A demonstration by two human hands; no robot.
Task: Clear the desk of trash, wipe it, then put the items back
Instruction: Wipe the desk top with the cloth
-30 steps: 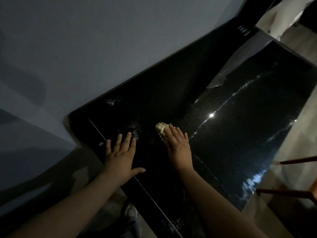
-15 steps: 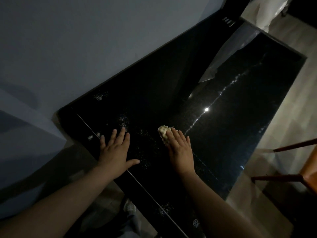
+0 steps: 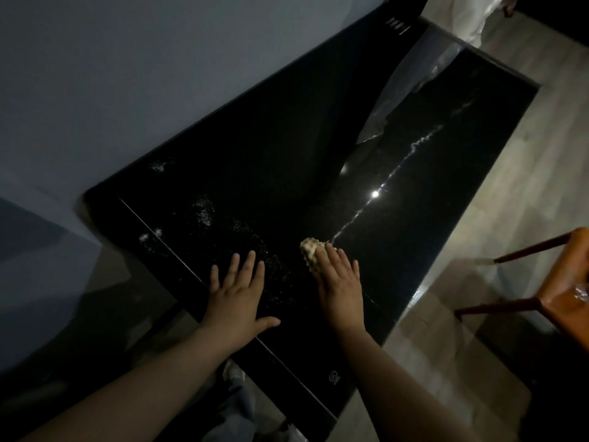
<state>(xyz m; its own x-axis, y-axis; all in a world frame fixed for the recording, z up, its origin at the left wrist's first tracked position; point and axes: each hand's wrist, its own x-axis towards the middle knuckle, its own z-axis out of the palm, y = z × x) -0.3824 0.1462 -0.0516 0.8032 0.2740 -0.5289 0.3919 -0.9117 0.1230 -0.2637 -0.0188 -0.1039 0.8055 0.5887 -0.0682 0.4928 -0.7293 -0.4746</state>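
A glossy black desk (image 3: pixel 287 148) runs along a pale wall, with pale dust specks near its near-left part. My right hand (image 3: pixel 339 287) lies flat with straight fingers on a small cream-coloured wiping cloth (image 3: pixel 310 250), pressing it to the desk top. Only the cloth's far end shows past the fingertips. My left hand (image 3: pixel 237 295) rests flat on the desk near its front edge, fingers spread, holding nothing.
A wooden chair (image 3: pixel 561 282) with an orange-brown seat stands at the right, a small shiny wrapper on it. A clear plastic sheet (image 3: pixel 411 90) lies on the desk's far end. Pale floor lies to the right of the desk.
The view has shifted so the chair seat shows at the right. My right hand and the cloth slid slightly toward me and to the right; my left hand stayed flat.
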